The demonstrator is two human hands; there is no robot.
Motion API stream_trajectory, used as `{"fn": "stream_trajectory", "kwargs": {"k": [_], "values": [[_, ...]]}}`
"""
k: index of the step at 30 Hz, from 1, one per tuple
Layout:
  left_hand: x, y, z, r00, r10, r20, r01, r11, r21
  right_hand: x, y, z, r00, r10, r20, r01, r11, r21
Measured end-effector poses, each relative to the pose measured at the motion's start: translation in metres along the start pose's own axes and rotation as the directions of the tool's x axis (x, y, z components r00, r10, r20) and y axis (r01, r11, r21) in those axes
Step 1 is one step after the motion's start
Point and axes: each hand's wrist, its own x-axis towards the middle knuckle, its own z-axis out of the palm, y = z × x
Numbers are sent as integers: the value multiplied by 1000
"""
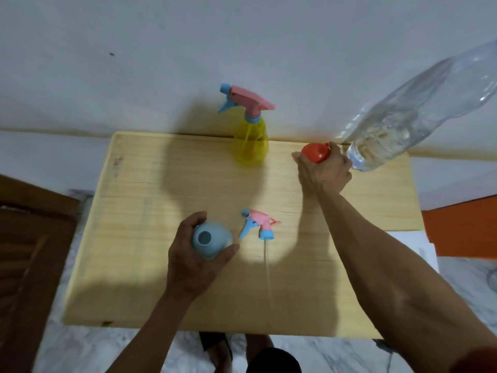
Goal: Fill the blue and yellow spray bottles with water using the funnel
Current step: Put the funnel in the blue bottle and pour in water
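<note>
Two spray bottles were on the wooden table [134, 265]: the blue spray bottle [211, 242] stood uncapped near the front, neck open upward, and the left hand [193, 254] gripped it, fingers curled round the far side and thumb on the near side. Just right of that bottle, not touching the hand, lay its detached trigger head [259, 224], pink with blue nozzle and collar, dip tube [267, 265] trailing toward the front edge. The yellow spray bottle [251, 145] stood upright at the back edge against the wall [161, 63], trigger head still screwed on, well apart from both hands, left of the right hand. The right hand [324, 170] reached to the back right of the table and held the orange funnel [316, 153], fingers closed around it, wide mouth facing left and up. Directly right of that hand sat a large clear water bottle [419, 111], partly full, leaning in the wide-angle view; whether the hand touched it was unclear. Both forearms came in from the bottom. Marble-pattern floor [80, 354] below, dark wood door [27, 251] at left, an orange surface [462, 232] at right, white paper [414, 246] by the table's right edge.
</note>
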Motion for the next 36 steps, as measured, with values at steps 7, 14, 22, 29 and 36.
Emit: {"fn": "stream_trajectory", "kwargs": {"k": [7, 14, 22, 29, 36], "values": [[1, 4, 1, 1000, 31, -3, -31, 998, 59, 1, 2, -4, 998, -57, 7, 57, 998, -10], [-4, 3, -2, 1000, -3, 5, 2, 998, 56, -22, -11, -25, 999, -32, 32, 19, 934, 357], [-7, 0, -10, 996, -80, 30, 79, 996, 50, -76, -27, -46, 992, -13, 122, -62, 801, 596], [-9, 0, -21, 993, -107, 44, 106, 994, 14, -136, -40, -59, 968, -82, 236, -101, 737, 668], [-13, 3, -35, 990, -112, 84, 109, 993, 47, -186, -53, -77, 899, -355, 257, 143, 792, 594]]}}
